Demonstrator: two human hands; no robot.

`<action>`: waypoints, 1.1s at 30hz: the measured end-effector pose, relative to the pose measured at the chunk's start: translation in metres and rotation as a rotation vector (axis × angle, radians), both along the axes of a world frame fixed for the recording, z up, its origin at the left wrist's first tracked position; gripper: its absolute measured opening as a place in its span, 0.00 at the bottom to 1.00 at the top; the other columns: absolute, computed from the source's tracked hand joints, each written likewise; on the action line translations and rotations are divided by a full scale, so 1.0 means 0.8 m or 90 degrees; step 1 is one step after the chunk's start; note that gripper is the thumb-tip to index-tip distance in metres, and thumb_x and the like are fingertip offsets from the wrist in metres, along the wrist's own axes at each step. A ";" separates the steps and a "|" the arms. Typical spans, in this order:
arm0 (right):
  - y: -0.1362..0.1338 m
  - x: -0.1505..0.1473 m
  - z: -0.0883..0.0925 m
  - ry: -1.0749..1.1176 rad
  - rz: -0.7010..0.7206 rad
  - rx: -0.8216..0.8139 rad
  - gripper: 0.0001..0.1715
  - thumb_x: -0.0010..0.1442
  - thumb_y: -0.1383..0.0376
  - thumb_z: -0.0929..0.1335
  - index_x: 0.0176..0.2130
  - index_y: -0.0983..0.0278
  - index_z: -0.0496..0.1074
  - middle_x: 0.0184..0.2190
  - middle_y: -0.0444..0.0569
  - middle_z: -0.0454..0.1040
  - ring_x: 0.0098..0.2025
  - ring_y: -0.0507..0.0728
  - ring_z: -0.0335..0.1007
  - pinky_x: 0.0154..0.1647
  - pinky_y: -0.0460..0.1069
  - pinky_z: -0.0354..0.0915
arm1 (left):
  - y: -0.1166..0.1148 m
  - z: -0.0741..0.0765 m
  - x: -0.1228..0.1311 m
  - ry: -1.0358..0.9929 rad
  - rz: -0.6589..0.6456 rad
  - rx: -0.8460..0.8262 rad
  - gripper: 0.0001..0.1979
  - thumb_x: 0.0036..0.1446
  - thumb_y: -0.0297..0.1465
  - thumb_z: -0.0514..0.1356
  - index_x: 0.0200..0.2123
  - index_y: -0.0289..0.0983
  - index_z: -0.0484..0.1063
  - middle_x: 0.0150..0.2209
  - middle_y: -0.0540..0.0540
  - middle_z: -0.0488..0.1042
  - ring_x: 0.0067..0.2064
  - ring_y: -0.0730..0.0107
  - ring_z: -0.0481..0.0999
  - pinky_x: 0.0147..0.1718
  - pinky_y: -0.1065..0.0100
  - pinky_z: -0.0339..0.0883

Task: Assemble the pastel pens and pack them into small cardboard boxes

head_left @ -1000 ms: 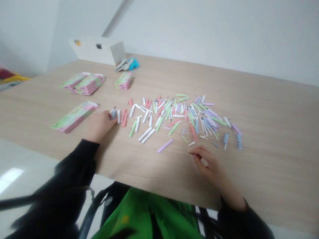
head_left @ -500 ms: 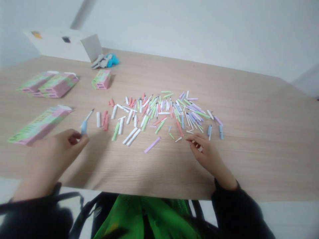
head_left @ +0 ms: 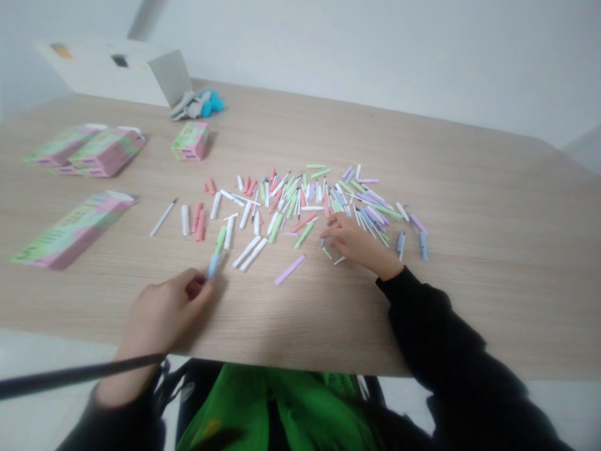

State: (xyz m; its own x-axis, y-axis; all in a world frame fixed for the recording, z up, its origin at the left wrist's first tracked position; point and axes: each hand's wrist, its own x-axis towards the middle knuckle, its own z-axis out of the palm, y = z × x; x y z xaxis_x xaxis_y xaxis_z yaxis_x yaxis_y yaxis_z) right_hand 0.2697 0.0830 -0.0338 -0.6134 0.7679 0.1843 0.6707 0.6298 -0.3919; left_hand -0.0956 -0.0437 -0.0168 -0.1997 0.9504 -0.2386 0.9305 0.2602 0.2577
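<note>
My left hand (head_left: 166, 310) pinches a light blue pen tube (head_left: 213, 265) above the table's front left part; its tip overlaps a green pen tube (head_left: 221, 238) in view. Over the front of the scattered pile, my right hand (head_left: 354, 244) has thumb and fingers closed at a small blue pen piece (head_left: 323, 242), mostly covered by the fingertips. Just by these fingers lie a small green piece (head_left: 327, 254) and a small white piece (head_left: 339, 260). A white refill with a dark tip (head_left: 163, 217) lies alone at left.
Pen tubes, caps and refills in several colours spread over the wooden table (head_left: 493, 250). A purple tube (head_left: 290, 270) lies in front. Pink-green cartons (head_left: 75, 228) are at left, a single carton (head_left: 191, 141) behind. A white box (head_left: 117, 72) and grey-blue gloves (head_left: 197, 104) stand farther back.
My left hand has moved right with the blue tube, away from the white refill. My right hand has moved left and closed at the small blue piece. The view has shifted slightly.
</note>
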 end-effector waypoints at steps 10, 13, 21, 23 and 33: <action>0.016 0.002 0.000 -0.040 0.052 0.013 0.17 0.64 0.75 0.64 0.44 0.64 0.81 0.47 0.57 0.73 0.49 0.62 0.71 0.54 0.58 0.66 | 0.002 0.011 0.011 -0.062 0.005 0.140 0.19 0.56 0.54 0.52 0.34 0.45 0.69 0.25 0.47 0.74 0.27 0.58 0.75 0.29 0.62 0.63; 0.019 0.004 -0.001 -0.041 0.051 0.022 0.16 0.63 0.75 0.65 0.44 0.66 0.81 0.46 0.58 0.73 0.48 0.62 0.71 0.54 0.58 0.66 | 0.020 0.042 0.048 -0.086 -0.147 0.139 0.17 0.59 0.49 0.52 0.34 0.45 0.72 0.24 0.48 0.75 0.27 0.60 0.75 0.32 0.61 0.66; 0.024 0.001 -0.009 -0.100 0.040 0.057 0.16 0.63 0.76 0.63 0.39 0.67 0.80 0.42 0.58 0.74 0.45 0.61 0.69 0.49 0.56 0.64 | 0.096 0.037 0.189 0.077 -0.486 0.130 0.15 0.66 0.41 0.58 0.37 0.37 0.78 0.38 0.36 0.83 0.42 0.51 0.82 0.41 0.56 0.69; 0.024 0.000 -0.009 -0.104 0.043 0.050 0.17 0.64 0.76 0.62 0.39 0.68 0.80 0.42 0.58 0.75 0.44 0.60 0.69 0.48 0.55 0.64 | 0.106 0.025 0.205 0.076 -0.460 0.123 0.15 0.66 0.40 0.57 0.38 0.36 0.79 0.38 0.35 0.83 0.44 0.49 0.83 0.40 0.56 0.70; 0.018 -0.012 -0.002 -0.167 0.028 0.016 0.16 0.69 0.73 0.62 0.41 0.69 0.80 0.48 0.60 0.78 0.50 0.63 0.72 0.50 0.57 0.59 | 0.123 0.001 0.223 0.124 -0.394 0.119 0.17 0.70 0.38 0.52 0.44 0.36 0.79 0.40 0.36 0.84 0.43 0.52 0.83 0.38 0.60 0.70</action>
State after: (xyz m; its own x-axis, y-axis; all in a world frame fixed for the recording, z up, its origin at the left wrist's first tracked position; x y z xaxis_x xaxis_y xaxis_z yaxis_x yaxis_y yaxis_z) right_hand 0.2600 0.0978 -0.0352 -0.6753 0.7368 0.0336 0.7192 0.6678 -0.1919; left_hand 0.0829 0.0547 -0.0156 0.3721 0.9252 -0.0741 0.9278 -0.3684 0.0586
